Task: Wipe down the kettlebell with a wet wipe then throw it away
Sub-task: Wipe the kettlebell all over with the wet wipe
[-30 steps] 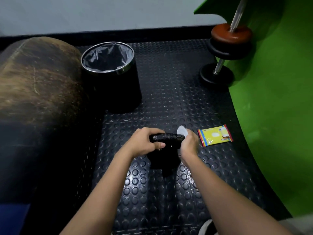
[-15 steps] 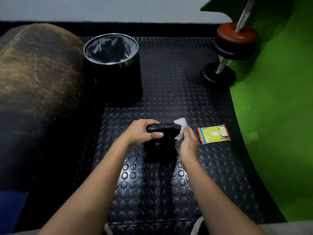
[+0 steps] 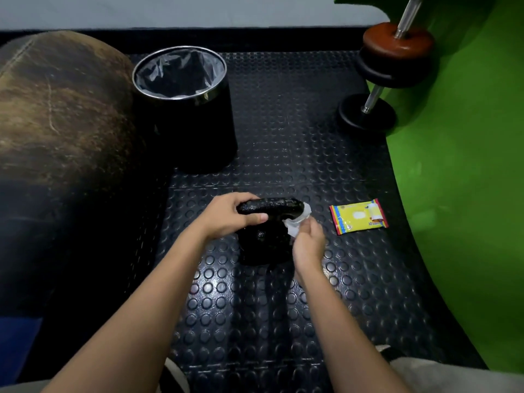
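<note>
Her left hand (image 3: 226, 217) grips the kettlebell (image 3: 266, 236) handle; right hand (image 3: 307, 242) pinches the wipe (image 3: 297, 222). Best steady it, rub all round.

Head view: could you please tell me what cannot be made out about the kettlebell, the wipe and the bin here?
- Kettlebell: its far and under sides are hidden by its own body, and the left hand covers part of the handle.
- Wet wipe: partly bunched inside the right hand.
- Bin: the liner hides its bottom.
- Wipe packet: print too small to read.
</note>
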The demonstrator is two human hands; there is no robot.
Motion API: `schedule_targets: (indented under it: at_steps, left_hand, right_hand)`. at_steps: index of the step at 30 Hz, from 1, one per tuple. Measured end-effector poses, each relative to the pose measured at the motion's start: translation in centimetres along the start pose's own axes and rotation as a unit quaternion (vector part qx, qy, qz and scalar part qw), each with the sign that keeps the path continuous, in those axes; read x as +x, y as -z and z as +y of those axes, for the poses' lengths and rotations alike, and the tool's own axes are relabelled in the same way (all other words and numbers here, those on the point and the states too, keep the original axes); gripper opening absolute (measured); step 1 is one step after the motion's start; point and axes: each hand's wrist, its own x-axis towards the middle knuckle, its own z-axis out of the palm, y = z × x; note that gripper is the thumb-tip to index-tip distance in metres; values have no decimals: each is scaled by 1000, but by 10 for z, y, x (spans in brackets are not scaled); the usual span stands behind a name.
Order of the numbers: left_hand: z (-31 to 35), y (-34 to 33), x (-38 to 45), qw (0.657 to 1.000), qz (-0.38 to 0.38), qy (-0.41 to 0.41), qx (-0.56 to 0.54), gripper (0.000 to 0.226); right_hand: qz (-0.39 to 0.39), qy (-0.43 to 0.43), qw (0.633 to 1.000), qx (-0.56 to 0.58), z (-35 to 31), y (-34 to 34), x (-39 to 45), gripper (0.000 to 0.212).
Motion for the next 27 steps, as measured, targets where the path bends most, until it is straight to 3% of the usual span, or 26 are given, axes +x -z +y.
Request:
schedule_targets:
  at_steps: [4,6,9,11,15,19,24,27]
  left_hand:
    - [4,0,0,992,-4,51,-116,34]
    - [9,-3,-2,993,6,51,-105,30]
    - [13,-8,-4,995,27,38,-89,29]
    - [14,-9,-5,996,35,33,-81,28]
    - [13,-10,-6,996,36,33,-77,27]
    - [13,-10,-7,995,45,35,-82,27]
    - [14,-11,-8,994,52,37,-89,28]
    - [12,-13,-9,995,59,32,-79,30]
  right_hand:
    - [-47,-4,999,-10,13,2,6,21]
    - [-58,-20,998,-9,11,6,10,24]
    - [-15,22,1000,-9,8,8,8,36]
    - [-15,35,999,-9,11,7,6,33]
    - [-97,-21,995,-27,12,11,12,27]
    - [-43,24,999,-22,8,13,5,24]
    - [-108,-3,991,-77,2,16,15,13]
    - [-86,-3,994,-62,-2,17,12,11]
